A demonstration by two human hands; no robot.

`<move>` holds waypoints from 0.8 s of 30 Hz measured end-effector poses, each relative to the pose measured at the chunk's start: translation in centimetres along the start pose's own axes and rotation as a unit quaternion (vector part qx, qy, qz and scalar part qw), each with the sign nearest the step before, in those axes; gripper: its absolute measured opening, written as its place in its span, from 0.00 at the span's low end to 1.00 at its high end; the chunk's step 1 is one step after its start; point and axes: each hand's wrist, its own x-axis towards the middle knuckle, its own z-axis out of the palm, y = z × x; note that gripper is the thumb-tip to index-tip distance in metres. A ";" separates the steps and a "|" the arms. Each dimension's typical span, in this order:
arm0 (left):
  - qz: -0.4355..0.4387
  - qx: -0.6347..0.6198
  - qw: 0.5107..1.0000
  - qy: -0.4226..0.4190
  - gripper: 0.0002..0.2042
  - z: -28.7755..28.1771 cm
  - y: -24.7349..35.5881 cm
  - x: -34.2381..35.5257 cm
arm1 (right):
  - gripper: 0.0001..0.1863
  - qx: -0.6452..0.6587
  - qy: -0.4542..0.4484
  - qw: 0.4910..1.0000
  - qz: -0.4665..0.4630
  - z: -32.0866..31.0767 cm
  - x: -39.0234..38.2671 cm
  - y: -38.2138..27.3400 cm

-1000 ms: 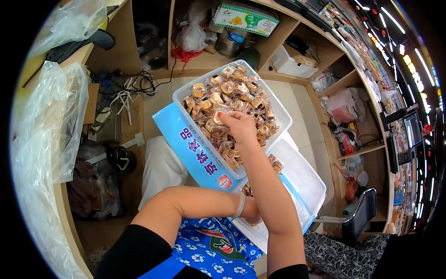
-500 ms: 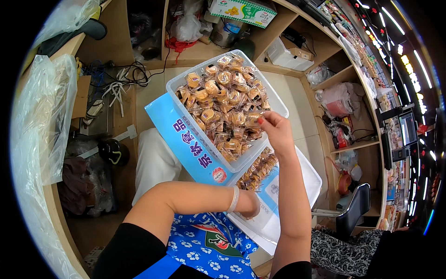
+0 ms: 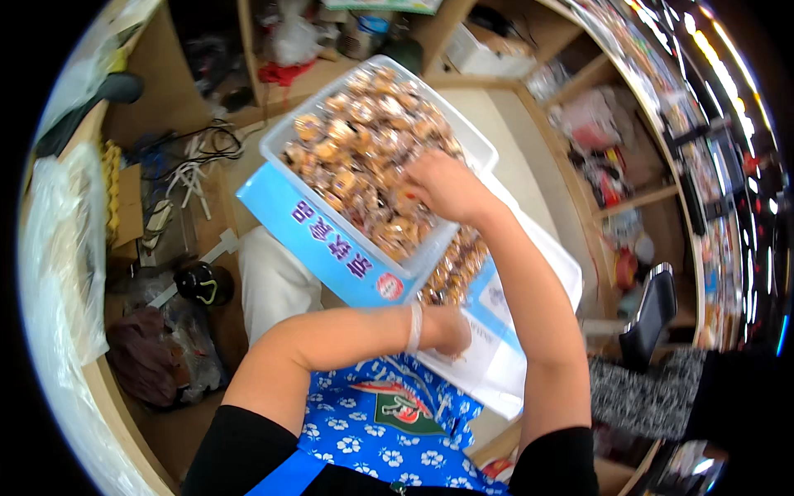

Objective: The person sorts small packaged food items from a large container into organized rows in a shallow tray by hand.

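A clear plastic bin [image 3: 270,147] is heaped with small, round, golden snacks, perhaps cookies, in clear wrappers [image 3: 343,182]. Over the right part of the heap, my right hand [image 3: 447,188] reaches down with bent, red-nailed fingers. Motion blur hides whether a packet is between them. Below the bin, my left hand [image 3: 451,331], with a pale band at its wrist, hangs over a white container [image 3: 546,281]. Its fingers are mostly hidden behind the hand. Beside it, more wrapped snacks [image 3: 453,269] lie in rows next to a printed sheet.
Under the bin is a blue printed box [image 3: 289,236]. Wooden shelves with bags and boxes surround the floor. Cables [image 3: 207,153] and a black round object [image 3: 204,283] lie at left. A black chair [image 3: 649,314] stands at right, near a person's patterned clothing [image 3: 641,393].
My right hand has moved left and deeper over the heap of wrapped snacks. My left hand stays low beside the rows. The whole view has shifted slightly.
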 end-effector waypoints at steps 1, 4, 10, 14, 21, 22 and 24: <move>0.007 -0.009 1.000 -0.009 0.10 0.0 -0.3 0.4 | 0.12 -0.001 0.001 1.000 0.009 0.2 -0.2 -0.2; -0.006 0.004 0.997 -0.072 0.10 -1.8 0.5 -0.3 | 0.16 0.089 0.065 0.994 0.014 1.2 -1.6 -1.0; -0.028 0.015 0.993 -0.111 0.13 -2.0 0.1 0.1 | 0.22 0.073 0.118 0.988 0.066 1.8 -2.5 -0.9; -0.042 0.013 0.992 -0.119 0.12 -2.6 0.4 0.1 | 0.21 0.184 0.236 0.952 0.066 1.2 -5.4 0.3; -0.023 0.017 0.995 -0.099 0.16 -1.8 0.3 0.1 | 0.22 0.246 0.053 0.905 0.344 2.3 -20.4 1.7; -0.020 0.016 0.995 -0.092 0.16 -1.6 0.3 -0.1 | 0.21 0.191 -0.013 0.912 0.362 4.2 -21.9 1.6; -0.006 0.018 0.997 -0.077 0.17 -1.7 0.1 -0.2 | 0.19 0.128 -0.107 0.910 0.379 8.2 -24.1 0.2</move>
